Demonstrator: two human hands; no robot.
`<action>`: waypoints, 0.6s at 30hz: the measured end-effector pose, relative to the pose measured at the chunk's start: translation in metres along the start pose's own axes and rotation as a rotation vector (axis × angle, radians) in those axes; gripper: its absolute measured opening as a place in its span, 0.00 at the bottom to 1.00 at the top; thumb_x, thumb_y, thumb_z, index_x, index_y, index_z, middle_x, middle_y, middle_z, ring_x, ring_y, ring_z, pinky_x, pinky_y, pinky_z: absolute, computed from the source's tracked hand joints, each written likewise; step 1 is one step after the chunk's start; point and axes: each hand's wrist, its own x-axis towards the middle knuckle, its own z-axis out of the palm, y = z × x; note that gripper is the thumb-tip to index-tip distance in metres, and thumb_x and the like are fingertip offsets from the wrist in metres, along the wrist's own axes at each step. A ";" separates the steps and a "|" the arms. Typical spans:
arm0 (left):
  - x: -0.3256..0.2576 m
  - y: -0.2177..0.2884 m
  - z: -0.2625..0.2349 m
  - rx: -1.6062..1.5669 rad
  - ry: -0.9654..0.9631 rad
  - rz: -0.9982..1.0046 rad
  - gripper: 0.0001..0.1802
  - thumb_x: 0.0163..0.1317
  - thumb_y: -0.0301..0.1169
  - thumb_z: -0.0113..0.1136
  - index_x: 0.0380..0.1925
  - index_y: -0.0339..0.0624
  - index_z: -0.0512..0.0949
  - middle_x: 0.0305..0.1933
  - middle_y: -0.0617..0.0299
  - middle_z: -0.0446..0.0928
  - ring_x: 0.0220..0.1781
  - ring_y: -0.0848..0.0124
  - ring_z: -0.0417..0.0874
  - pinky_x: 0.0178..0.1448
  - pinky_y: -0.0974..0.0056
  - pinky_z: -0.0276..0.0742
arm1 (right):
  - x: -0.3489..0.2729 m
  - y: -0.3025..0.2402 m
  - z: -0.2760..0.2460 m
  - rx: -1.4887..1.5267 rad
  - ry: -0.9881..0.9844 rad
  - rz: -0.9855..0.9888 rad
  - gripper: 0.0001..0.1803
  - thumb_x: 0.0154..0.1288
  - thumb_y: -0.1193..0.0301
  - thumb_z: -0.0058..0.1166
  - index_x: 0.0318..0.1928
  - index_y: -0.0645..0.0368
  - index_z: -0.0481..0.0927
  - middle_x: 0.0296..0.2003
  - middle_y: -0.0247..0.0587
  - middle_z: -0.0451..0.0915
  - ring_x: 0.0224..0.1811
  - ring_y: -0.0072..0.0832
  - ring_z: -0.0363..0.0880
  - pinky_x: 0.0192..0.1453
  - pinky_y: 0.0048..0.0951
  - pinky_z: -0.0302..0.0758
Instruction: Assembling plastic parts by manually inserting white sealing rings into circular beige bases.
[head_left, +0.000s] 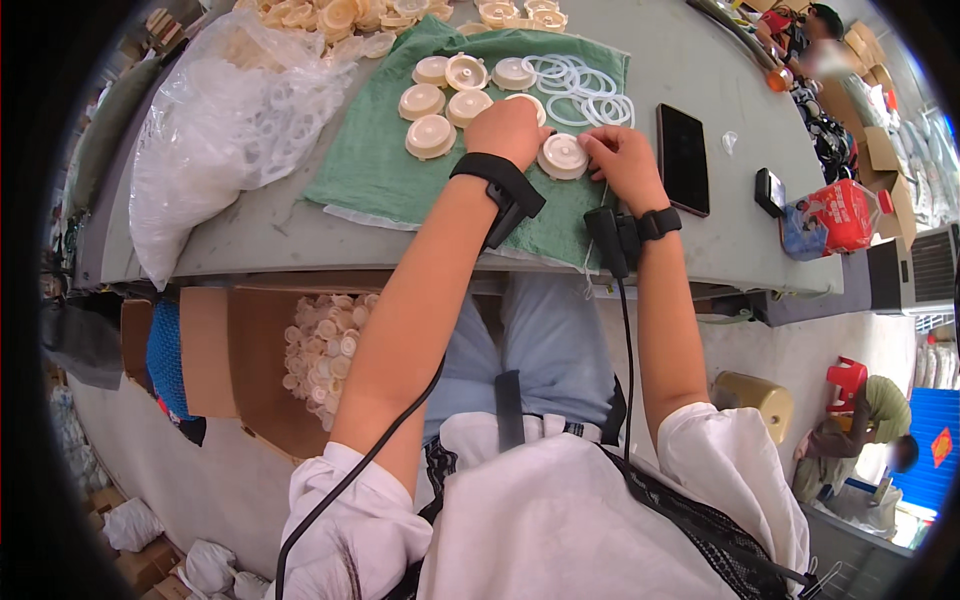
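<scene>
My right hand (626, 165) is closed in a pinch at the right edge of a round cream plastic cap (563, 156), which lies on a green woven cloth (370, 165). Just left of that cap, my left hand (503, 134) is curled, palm down; its back hides most of the fingers and whatever they hold. Another cap (528, 106) peeks out beyond its knuckles. To its left, several more cream caps (430, 136) sit in loose rows. Thin translucent white rings (588, 92) overlap in a pile on the cloth beyond my right hand.
A clear bag of rings (225, 140) lies left, and cream parts (335, 18) are heaped at the back. Right of the cloth are a phone (683, 160), a small black box (769, 192) and a red-labelled jug (832, 218). Below stands a carton (255, 340) of small caps.
</scene>
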 end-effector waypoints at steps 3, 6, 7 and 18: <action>0.001 -0.001 0.000 -0.009 -0.036 -0.044 0.17 0.51 0.44 0.65 0.31 0.41 0.80 0.35 0.52 0.81 0.40 0.56 0.82 0.40 0.56 0.78 | 0.000 -0.002 -0.005 0.044 -0.060 0.031 0.10 0.61 0.72 0.55 0.38 0.68 0.80 0.26 0.38 0.79 0.24 0.20 0.76 0.27 0.21 0.75; 0.000 0.000 0.000 -0.006 -0.032 -0.038 0.17 0.51 0.44 0.65 0.31 0.41 0.80 0.35 0.52 0.81 0.40 0.56 0.82 0.40 0.56 0.78 | 0.002 0.003 -0.009 0.124 -0.121 0.071 0.09 0.62 0.72 0.54 0.38 0.66 0.80 0.28 0.35 0.80 0.26 0.17 0.76 0.29 0.18 0.74; 0.000 0.001 0.000 -0.001 -0.031 -0.034 0.17 0.51 0.44 0.65 0.31 0.41 0.80 0.35 0.52 0.81 0.39 0.56 0.82 0.40 0.56 0.78 | 0.002 0.004 -0.009 0.109 -0.120 0.045 0.09 0.61 0.74 0.54 0.39 0.66 0.80 0.29 0.35 0.80 0.27 0.17 0.76 0.30 0.18 0.75; -0.010 0.003 -0.005 0.030 -0.013 -0.022 0.18 0.52 0.45 0.64 0.31 0.40 0.81 0.36 0.51 0.81 0.40 0.56 0.83 0.40 0.55 0.78 | 0.002 -0.004 -0.022 0.082 -0.361 0.002 0.17 0.56 0.79 0.52 0.49 0.64 0.76 0.38 0.35 0.79 0.34 0.16 0.75 0.38 0.19 0.74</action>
